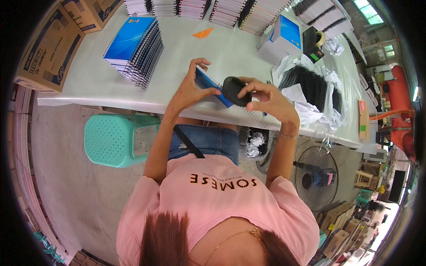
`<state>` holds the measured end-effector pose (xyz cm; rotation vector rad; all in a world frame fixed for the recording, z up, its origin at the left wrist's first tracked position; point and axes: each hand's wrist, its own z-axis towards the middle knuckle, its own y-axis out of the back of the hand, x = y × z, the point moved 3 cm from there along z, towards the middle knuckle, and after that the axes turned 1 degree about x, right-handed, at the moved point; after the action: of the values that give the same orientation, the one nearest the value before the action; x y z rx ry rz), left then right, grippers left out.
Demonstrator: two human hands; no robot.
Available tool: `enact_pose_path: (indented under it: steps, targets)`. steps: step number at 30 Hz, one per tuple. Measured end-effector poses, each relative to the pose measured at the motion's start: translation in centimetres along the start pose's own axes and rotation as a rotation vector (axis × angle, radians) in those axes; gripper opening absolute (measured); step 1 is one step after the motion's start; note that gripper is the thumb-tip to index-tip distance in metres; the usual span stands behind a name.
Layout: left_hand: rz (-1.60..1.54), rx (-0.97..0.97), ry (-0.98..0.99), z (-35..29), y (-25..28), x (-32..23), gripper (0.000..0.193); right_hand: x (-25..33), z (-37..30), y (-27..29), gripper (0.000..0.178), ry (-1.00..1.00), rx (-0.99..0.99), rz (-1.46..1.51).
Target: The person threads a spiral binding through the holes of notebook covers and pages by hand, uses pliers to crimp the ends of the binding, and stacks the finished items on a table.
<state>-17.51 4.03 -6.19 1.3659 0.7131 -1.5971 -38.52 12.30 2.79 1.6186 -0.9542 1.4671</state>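
Note:
My left hand [191, 88] grips a thin blue-covered notebook [207, 82], tilted on edge above the near side of the table, with the thumb along its upper edge. In my right hand [273, 103] is a black, rounded, flat object [234, 91], held between thumb and fingers. It overlaps the notebook's right end and hides part of it; whether the two touch, I cannot tell. Left of my hands stands a stack of blue spiral notebooks [133, 40]. To the right lies a pile of black binding coils [305, 88] among crumpled white paper.
Cardboard boxes [51, 48] stand at the table's left end. Several notebook stacks [226, 11] line the far edge. A blue-topped stack [286, 33] and a tape dispenser [314, 42] are at far right. Below are a green stool [111, 139] and a fan [316, 177].

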Motion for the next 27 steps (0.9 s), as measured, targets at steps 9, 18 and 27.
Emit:
enact_pose_path:
  steps: [9, 18, 27]
  targets:
    - [-0.064, 0.045, -0.017, -0.2, -0.2, 0.8, 0.083, -3.4, 0.5, 1.9, 0.042, 0.071, -0.034, 0.326]
    - [-0.095, 0.062, 0.006, -0.4, -0.2, 0.9, 0.079, -1.6, 1.6, 0.8, 0.034, -0.117, -0.138, -0.035]
    - [-0.163, 0.100, -0.028, -0.4, -0.4, 1.1, 0.069, -1.3, 1.9, 0.3, 0.032, -0.055, -0.093, 0.042]
